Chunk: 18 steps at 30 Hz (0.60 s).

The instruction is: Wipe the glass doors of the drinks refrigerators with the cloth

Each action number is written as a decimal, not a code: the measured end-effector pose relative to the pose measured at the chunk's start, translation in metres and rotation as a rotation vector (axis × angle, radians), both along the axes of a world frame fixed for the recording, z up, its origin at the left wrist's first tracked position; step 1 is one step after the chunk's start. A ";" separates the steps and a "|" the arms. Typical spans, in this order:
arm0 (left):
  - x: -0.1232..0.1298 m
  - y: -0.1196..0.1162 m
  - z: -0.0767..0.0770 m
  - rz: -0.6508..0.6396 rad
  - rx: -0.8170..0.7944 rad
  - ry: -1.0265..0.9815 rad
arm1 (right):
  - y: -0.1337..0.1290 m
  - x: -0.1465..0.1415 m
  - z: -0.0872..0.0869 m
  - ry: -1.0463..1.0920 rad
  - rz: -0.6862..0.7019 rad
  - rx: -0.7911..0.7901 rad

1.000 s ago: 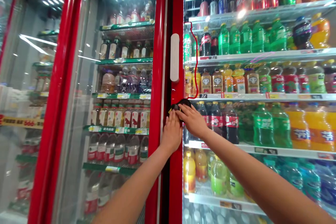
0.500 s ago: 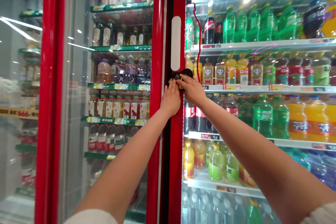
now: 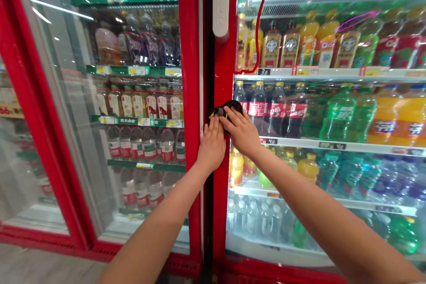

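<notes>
A small black thing with a yellow edge (image 3: 237,105) lies against the red door frame (image 3: 222,199), below the white door handle (image 3: 220,4). Most of it is under my fingers, so its kind is unclear. My right hand (image 3: 242,132) curls its fingers over the top and right of it. From the lower left, my left hand (image 3: 212,145) presses its close-set fingers onto the same thing. The fingertips of both hands almost meet there.
Behind the right glass door stand cola bottles (image 3: 279,108), green soda bottles (image 3: 339,111) and other drinks on lit shelves. The left cooler holds rows of bottles on green-edged shelves (image 3: 143,121). A red cord-like line (image 3: 259,31) runs beside the handle. Grey floor (image 3: 40,262) shows lower left.
Both hands have moved down the red frame with the black thing, farther below the white handle. My view has tilted downward, bringing the coolers' bottom edges and the floor into sight.
</notes>
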<state>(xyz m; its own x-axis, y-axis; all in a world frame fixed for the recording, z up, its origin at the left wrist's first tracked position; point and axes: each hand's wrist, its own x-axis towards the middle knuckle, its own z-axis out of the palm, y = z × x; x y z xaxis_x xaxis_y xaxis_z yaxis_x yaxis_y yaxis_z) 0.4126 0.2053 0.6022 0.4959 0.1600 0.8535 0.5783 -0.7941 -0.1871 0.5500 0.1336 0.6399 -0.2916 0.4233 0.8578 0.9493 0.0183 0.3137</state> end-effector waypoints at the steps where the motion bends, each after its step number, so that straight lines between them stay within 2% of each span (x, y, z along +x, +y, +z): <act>1: -0.001 -0.002 -0.014 0.009 -0.011 0.005 | -0.001 0.000 -0.014 -0.006 0.006 -0.008; 10: -0.024 -0.017 -0.136 0.085 -0.079 0.123 | -0.013 -0.010 -0.140 -0.018 0.009 -0.095; 18: -0.038 -0.022 -0.225 0.108 -0.148 0.226 | -0.021 -0.020 -0.228 0.012 0.001 -0.201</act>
<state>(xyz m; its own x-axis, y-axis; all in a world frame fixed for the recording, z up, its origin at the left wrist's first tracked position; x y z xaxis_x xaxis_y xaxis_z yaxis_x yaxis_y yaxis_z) 0.3742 0.1828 0.3768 0.6439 0.3370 0.6869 0.6178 -0.7586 -0.2070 0.5301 0.1127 0.4116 -0.2823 0.5863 0.7593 0.9530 0.0809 0.2919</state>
